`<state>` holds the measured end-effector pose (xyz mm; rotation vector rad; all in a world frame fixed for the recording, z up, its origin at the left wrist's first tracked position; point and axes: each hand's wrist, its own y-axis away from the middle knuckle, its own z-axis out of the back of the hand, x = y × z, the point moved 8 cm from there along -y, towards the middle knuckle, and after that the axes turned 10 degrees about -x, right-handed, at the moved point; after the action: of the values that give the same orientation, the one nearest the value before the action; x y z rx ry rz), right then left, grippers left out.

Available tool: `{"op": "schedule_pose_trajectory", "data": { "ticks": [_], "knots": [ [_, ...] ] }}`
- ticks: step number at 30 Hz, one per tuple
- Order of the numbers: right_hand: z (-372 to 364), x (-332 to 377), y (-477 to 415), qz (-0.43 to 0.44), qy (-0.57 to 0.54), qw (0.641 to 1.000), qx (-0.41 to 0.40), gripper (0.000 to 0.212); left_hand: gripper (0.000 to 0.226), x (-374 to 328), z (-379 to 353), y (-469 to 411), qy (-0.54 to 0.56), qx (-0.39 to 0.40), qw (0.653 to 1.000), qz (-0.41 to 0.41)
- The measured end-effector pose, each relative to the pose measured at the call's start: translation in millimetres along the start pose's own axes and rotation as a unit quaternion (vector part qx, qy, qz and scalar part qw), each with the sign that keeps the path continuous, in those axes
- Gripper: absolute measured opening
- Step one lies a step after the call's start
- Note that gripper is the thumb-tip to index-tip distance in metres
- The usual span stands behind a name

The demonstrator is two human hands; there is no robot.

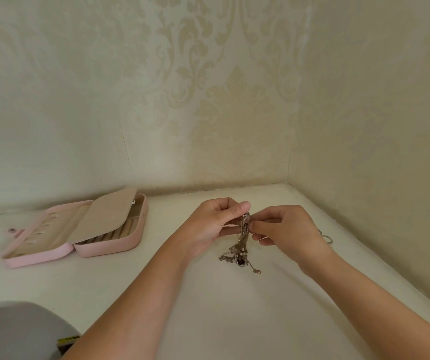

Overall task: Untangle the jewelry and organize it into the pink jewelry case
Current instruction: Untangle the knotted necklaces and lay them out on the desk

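A tangled bunch of silvery chains (240,252) with a dark oval pendant hangs between my hands, its lower end resting on the white table (208,307). My left hand (214,224) pinches the top of the tangle with thumb and fingers. My right hand (286,227) pinches the same tangle from the right side, fingers curled. The pink jewelry case (78,229) lies open at the left, its beige inner flap raised over ring rolls.
A thin silver chain (327,239) lies on the table behind my right wrist, near the wall. Patterned walls meet in a corner behind the table. A grey rounded object (13,331) sits at the bottom left.
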<state>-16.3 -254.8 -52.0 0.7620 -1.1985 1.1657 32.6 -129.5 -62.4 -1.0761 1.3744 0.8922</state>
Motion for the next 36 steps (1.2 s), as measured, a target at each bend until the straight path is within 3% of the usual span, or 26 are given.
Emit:
{"op": "schedule_pose_trajectory", "data": {
  "ticks": [6, 12, 18, 22, 26, 28, 32, 36],
  "knots": [
    [-6, -2, 0, -0.054, -0.104, 0.992, 0.052, 0.011, 0.023, -1, -6, 1, 0.019, 0.029, 0.999, 0.011],
    [-26, -7, 7, -0.174, -0.295, 0.927, 0.151, 0.016, 0.027, -2, -16, 8, 0.045, 0.051, 0.996, 0.049],
    [-26, -6, 3, -0.118, -0.250, 0.947, 0.163, 0.042, 0.019, 0, -13, 10, -0.025, 0.072, 0.996, 0.055],
    [-18, -5, -1, -0.109, -0.228, 0.959, 0.125, 0.030, 0.012, 4, -10, 10, -0.061, 0.068, 0.994, 0.057],
    [-16, -9, -4, -0.128, -0.225, 0.956, 0.138, 0.033, 0.010, 1, -6, 6, -0.034, 0.052, 0.997, 0.042],
    [-19, -11, -2, -0.144, -0.227, 0.949, 0.163, 0.033, 0.019, 2, -8, 6, -0.020, 0.066, 0.997, 0.046],
    [-23, -5, 4, -0.124, -0.210, 0.943, 0.225, 0.037, 0.065, 4, -9, 5, 0.001, 0.077, 0.996, 0.047],
    [-18, -1, -2, -0.112, -0.261, 0.941, 0.185, 0.013, 0.059, 0, -11, 4, 0.058, 0.093, 0.992, 0.055]
  ]
}}
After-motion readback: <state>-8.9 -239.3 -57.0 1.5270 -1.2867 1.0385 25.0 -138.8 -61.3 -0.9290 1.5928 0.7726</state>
